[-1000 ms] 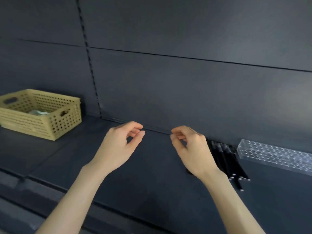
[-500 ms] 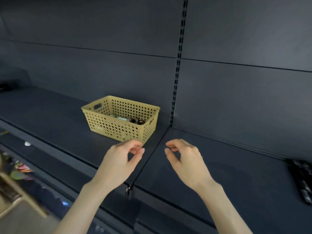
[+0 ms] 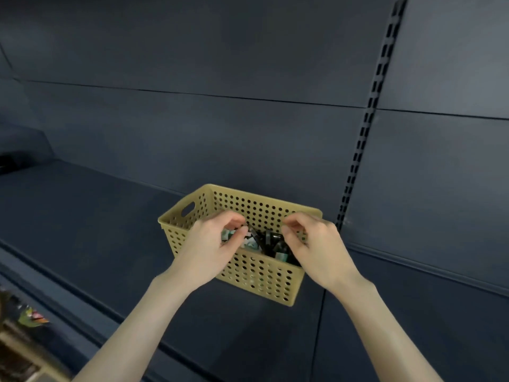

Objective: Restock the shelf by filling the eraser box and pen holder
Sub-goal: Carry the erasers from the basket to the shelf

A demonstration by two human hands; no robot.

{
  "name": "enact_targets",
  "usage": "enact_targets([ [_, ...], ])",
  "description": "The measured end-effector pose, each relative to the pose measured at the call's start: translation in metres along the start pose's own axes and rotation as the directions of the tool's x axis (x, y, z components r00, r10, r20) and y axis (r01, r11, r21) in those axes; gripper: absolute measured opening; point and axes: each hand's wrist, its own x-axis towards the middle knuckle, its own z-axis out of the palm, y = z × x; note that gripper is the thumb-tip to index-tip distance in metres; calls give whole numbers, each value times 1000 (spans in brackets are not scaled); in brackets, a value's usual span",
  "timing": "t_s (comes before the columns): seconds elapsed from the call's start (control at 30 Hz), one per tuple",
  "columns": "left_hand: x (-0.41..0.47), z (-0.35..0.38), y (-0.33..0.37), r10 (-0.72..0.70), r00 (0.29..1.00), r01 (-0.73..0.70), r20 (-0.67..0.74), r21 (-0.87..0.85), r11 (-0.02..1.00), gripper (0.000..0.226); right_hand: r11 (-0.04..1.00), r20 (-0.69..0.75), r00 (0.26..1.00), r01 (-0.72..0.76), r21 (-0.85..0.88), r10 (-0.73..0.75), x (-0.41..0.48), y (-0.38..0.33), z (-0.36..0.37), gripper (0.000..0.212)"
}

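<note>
Looks like a retail shop. Dark gondola-type shelf runs 9 to 3 o'clock, w/ flat metal back panels at 12 o'clock. Slotted upright strip sits btwn panels at 1–2 o'clock. Perforated yellow basket at centre holds small wrapped items. Colourful pkgs on a lower tier at 8 o'clock, blurred.

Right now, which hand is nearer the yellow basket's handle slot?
Left. The left hand is just right of the handle slot, over the near wall of the yellow basket; the right hand is at the opposite end.
</note>
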Motion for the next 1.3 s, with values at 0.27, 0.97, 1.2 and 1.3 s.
enact_targets([
  [0.27,70,-19,-77,-7,913,-42,407,112,993,36,992,194,978,-54,-116,76,64,-15,36,25],
  [0.97,144,35,-127,137,306,-405,942,-1,914,37,869,813,361,-379,-319,456,126,0,70,58],
  [1.2,150,39,-124,99,305,-228,947,-29,973,33,897,783,474,-376,-234,403,118,8,72,37],
  [1.3,149,40,-124,37,234,-199,971,10,980,62,904,756,530,-382,-192,384,116,9,74,23],
])
